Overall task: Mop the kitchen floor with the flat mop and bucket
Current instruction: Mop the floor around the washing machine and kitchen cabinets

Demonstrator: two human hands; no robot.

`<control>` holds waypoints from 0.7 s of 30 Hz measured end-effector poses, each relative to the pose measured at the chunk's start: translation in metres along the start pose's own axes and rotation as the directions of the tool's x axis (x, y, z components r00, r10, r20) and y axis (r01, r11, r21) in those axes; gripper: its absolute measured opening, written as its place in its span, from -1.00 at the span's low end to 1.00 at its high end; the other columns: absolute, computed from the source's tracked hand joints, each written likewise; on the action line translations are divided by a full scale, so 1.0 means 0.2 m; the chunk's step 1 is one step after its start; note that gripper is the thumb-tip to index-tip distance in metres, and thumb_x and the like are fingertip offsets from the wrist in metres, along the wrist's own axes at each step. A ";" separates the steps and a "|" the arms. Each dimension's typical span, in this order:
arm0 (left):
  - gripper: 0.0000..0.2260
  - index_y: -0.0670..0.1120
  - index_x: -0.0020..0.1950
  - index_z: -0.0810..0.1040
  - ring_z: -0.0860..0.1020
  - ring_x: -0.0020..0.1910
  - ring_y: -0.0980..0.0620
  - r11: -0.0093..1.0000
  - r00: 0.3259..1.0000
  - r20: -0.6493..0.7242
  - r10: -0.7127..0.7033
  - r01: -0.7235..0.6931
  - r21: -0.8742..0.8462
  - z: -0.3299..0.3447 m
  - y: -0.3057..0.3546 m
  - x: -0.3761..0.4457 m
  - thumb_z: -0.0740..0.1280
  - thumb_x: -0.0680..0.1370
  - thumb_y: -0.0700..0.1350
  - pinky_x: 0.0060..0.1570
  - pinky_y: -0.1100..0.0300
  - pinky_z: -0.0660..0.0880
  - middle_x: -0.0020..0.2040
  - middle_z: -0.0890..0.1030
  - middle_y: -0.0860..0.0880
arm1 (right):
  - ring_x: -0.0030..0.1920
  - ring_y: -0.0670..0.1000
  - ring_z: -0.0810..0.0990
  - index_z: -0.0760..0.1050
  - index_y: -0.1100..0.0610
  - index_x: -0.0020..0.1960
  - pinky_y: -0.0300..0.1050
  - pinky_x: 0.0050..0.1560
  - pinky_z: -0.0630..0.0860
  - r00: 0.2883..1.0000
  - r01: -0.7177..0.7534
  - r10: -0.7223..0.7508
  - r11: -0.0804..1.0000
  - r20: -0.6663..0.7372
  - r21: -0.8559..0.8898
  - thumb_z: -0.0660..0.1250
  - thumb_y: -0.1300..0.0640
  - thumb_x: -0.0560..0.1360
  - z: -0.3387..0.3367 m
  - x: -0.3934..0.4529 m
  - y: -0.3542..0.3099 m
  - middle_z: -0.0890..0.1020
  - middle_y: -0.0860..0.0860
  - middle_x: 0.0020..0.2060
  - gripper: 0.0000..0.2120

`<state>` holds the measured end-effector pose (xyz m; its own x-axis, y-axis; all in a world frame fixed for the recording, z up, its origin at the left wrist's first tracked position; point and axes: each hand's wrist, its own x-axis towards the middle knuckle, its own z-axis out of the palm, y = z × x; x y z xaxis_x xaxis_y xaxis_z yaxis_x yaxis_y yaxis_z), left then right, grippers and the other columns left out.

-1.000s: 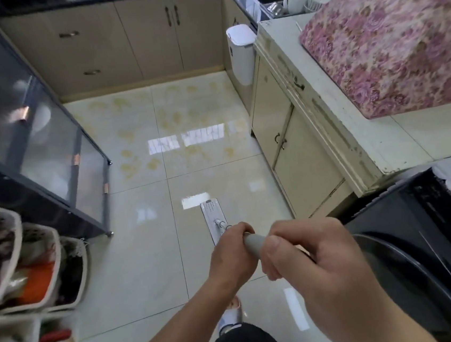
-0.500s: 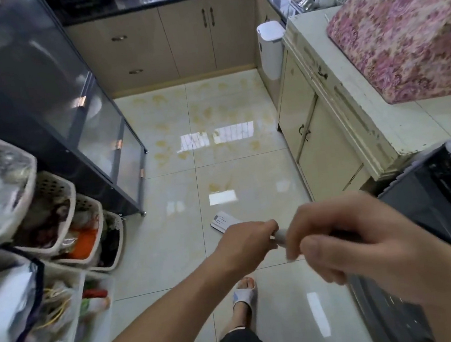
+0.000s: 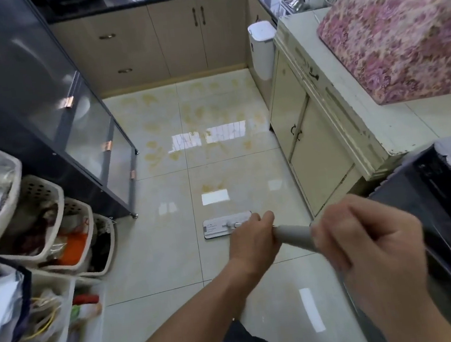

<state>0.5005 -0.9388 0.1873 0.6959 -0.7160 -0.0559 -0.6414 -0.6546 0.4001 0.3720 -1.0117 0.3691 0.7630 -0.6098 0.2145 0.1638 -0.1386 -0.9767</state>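
Note:
A white flat mop head [image 3: 219, 226] lies crosswise on the glossy beige tiled floor [image 3: 172, 260], just in front of my hands. Its grey handle [image 3: 292, 233] runs back toward me. My left hand [image 3: 253, 237] grips the handle lower down, partly covering the mop head's right end. My right hand [image 3: 365, 245] grips the handle's upper part, close to the camera and blurred. Yellowish stains [image 3: 198, 112] mark the tiles farther ahead. No bucket is in view.
A dark glass-door cabinet [image 3: 75, 125] and stacked baskets [image 3: 43, 218] of goods line the left. Cream cabinets [image 3: 313, 139] and a black appliance [image 3: 432, 218] line the right. A white bin [image 3: 262, 52] stands in the far right corner, beige cupboards [image 3: 163, 38] behind.
The mop head turned from pointing away to lying crosswise and shifted slightly left and nearer. Both hands kept their grip on the handle. The view swung left, showing more baskets.

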 end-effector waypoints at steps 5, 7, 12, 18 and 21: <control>-0.77 -0.03 0.22 0.43 0.58 0.03 -0.19 0.993 0.988 0.142 -0.063 0.077 -0.093 -0.06 -0.27 0.21 0.24 0.57 -0.05 -0.11 -0.01 0.52 0.03 0.63 -0.09 | -0.59 0.04 0.26 0.36 0.11 -0.43 -0.12 -0.56 0.19 0.986 0.139 -0.130 0.986 0.100 -0.090 0.27 0.10 0.57 0.25 0.15 0.12 0.32 0.01 -0.59 -0.61; -0.64 0.01 0.37 0.47 0.61 0.11 -0.17 0.993 0.985 0.162 -0.055 0.071 -0.095 -0.05 -0.39 0.32 0.24 0.56 -0.09 0.02 -0.04 0.56 0.14 0.66 -0.08 | -0.59 0.06 0.25 0.35 0.17 -0.42 -0.11 -0.57 0.16 0.990 0.143 -0.139 0.978 0.037 -0.153 0.26 0.10 0.56 0.36 0.19 0.22 0.31 0.02 -0.59 -0.60; -0.69 -0.04 0.30 0.54 0.60 0.15 -0.16 0.995 0.967 0.244 -0.065 0.081 -0.055 -0.02 -0.82 0.79 0.23 0.58 -0.14 0.08 -0.06 0.58 0.22 0.63 -0.08 | -0.58 0.08 0.28 0.38 0.08 -0.40 -0.07 -0.57 0.17 0.996 -0.013 -0.011 0.964 -0.091 -0.265 0.24 0.07 0.55 0.68 0.43 0.58 0.34 0.03 -0.58 -0.65; -0.70 0.00 0.31 0.50 0.61 0.12 -0.17 0.994 0.945 0.317 -0.086 0.061 0.089 -0.08 -1.16 1.49 0.22 0.59 -0.08 -0.01 -0.02 0.55 0.21 0.62 -0.10 | -0.42 0.28 0.28 0.31 0.27 -0.41 0.16 -0.39 0.27 0.965 -0.150 0.110 0.977 -0.239 -0.155 0.26 -0.03 0.56 0.93 1.01 0.85 0.32 0.25 -0.49 -0.51; -0.70 0.03 0.28 0.51 0.60 0.13 -0.16 0.991 0.953 0.276 -0.123 0.103 0.086 -0.09 -1.19 1.60 0.20 0.57 -0.05 -0.02 0.02 0.49 0.17 0.63 -0.08 | -0.39 0.29 0.30 0.32 0.32 -0.39 0.17 -0.37 0.29 0.959 -0.157 0.104 0.969 -0.264 -0.189 0.25 -0.06 0.55 0.99 1.17 0.85 0.33 0.30 -0.47 -0.49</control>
<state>0.8828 -1.0076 0.0912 0.6532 -0.6687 -0.3552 -0.5916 -0.7435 0.3118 0.7013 -1.0239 0.2520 0.5836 -0.8051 0.1060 -0.0793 -0.1865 -0.9793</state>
